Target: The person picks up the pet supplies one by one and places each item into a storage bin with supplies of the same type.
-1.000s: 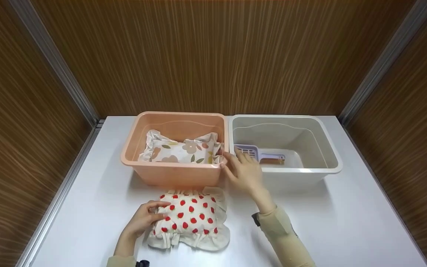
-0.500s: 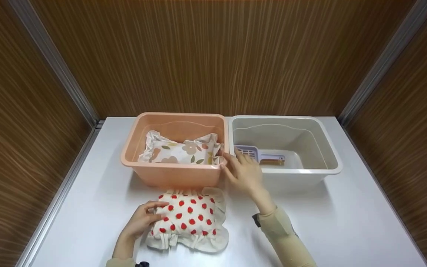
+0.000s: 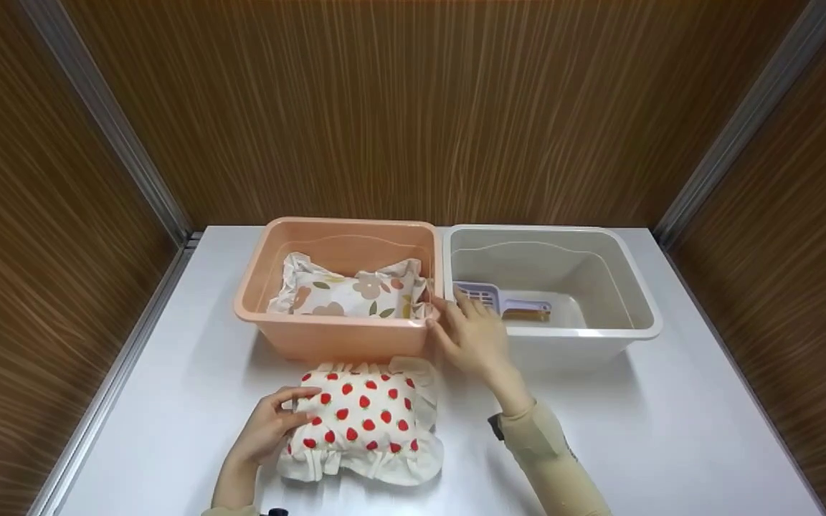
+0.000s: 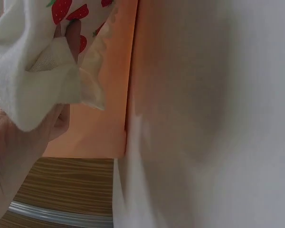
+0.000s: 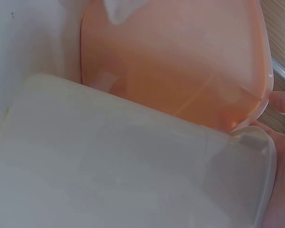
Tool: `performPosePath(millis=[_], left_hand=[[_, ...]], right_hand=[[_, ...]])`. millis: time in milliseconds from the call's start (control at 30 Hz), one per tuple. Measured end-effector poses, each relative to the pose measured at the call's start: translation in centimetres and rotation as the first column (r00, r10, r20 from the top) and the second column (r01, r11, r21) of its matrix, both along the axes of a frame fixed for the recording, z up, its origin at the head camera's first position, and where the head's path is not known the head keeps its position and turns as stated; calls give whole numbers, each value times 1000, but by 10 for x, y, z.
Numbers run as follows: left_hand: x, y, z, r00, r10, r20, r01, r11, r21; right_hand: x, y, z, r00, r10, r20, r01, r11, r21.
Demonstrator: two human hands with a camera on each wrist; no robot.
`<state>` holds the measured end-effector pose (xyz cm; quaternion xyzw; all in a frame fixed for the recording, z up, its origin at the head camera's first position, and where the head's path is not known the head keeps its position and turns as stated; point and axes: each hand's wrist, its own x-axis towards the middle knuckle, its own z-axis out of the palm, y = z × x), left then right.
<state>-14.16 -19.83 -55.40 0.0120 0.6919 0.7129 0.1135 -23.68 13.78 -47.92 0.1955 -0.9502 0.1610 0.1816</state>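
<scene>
A white pillow (image 3: 359, 416) with red strawberries and a cream frill is in front of the orange bin (image 3: 341, 337). My left hand (image 3: 266, 426) grips its left side between thumb and fingers; in the left wrist view a frill flap (image 4: 42, 80) covers part of that hand. Where the two bins meet, my right hand (image 3: 474, 333) rests over the front corners of their rims. Its thumb and index finger lie at the orange rim, the other fingers reach over the grey bin (image 3: 563, 351). A flower-patterned pillow (image 3: 355, 290) lies inside the orange bin.
Inside the grey bin lies a purple slotted scoop (image 3: 502, 299), with something brown below its handle. The bins stand side by side on a white table (image 3: 671, 430). Wood-patterned walls (image 3: 413, 107) with metal corner strips enclose the table at the back and sides.
My left hand and the strawberry pillow have shifted slightly to the left, and the pillow's tilt has changed a little. The right hand has stayed at the bin rims.
</scene>
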Motion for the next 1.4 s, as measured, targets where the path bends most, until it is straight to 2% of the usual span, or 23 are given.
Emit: performPosePath(millis=[433,767,867,1100,1200,1400], left_hand=[[8,1,29,999,41,-5,-40,993,115],[11,3,40,994,108,28,-111,985,131],[12,3,43,993,115,21,-117,983,141],[15,1,53,993,115,-19,-112,985,132],[18,0,58,990,136,-25,-131,983,130],[20,1,65,990,128,-61,-119,983,142]], right_hand=[[1,-1,0,1000,6,-21,-6,1000,-11],[2,-2,-1,1000,-1,5,1,1000,-9],[2,-2,-1,1000,-4,15,4,1000,-13],[0,-3,-2,998,8,-61,-10,999,-38],[-1,-4,-2,999,19,-50,-21,999,-39],[0,-2,-2,1000,3,-10,-4,999,-45]])
